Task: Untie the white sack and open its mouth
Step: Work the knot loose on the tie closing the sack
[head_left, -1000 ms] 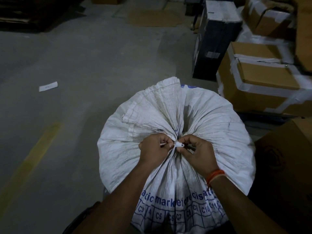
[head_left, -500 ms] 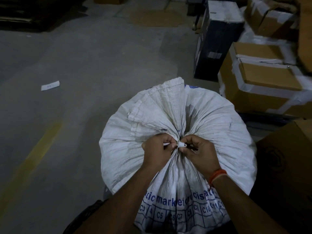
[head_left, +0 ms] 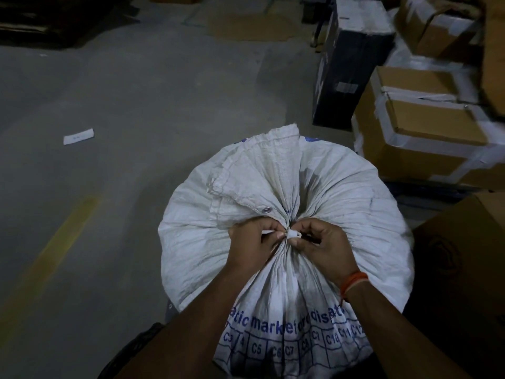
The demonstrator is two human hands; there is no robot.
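- While a white sack (head_left: 322, 192) stands full and upright on a grey concrete floor (head_left: 136, 105), its mouth is gathered into tight pleats at the top centre, bound by a white tie (head_left: 293, 235).
- The left hand (head_left: 252, 244) has its fingers curled and pinches a short white strip of the tie just left of the knot.
- The right hand (head_left: 321, 246), fingers likewise curled, pinches the tie's small white clasp from the right; the two hands nearly touch at the knot.
- An orange thread band (head_left: 355, 281) circles the right wrist.
- A loose flap of the sack's hemmed edge folds over to the upper left of the knot, with a metal eyelet (head_left: 265, 210) showing just above the left hand's knuckles.
- Blue lettering and a grid of boxes marked C3 to C12 run across the near side of the sack, below the forearms.
- Taped cardboard boxes (head_left: 426, 132) are stacked to the right of the sack, with a black carton (head_left: 347, 64) standing behind them.
- Another brown carton (head_left: 464, 255) sits close by the sack's right side, in shadow.
- A slip of white paper (head_left: 78, 136) lies on the floor well to the left, and a faded yellow line (head_left: 60, 242) runs along the floor nearer the camera.
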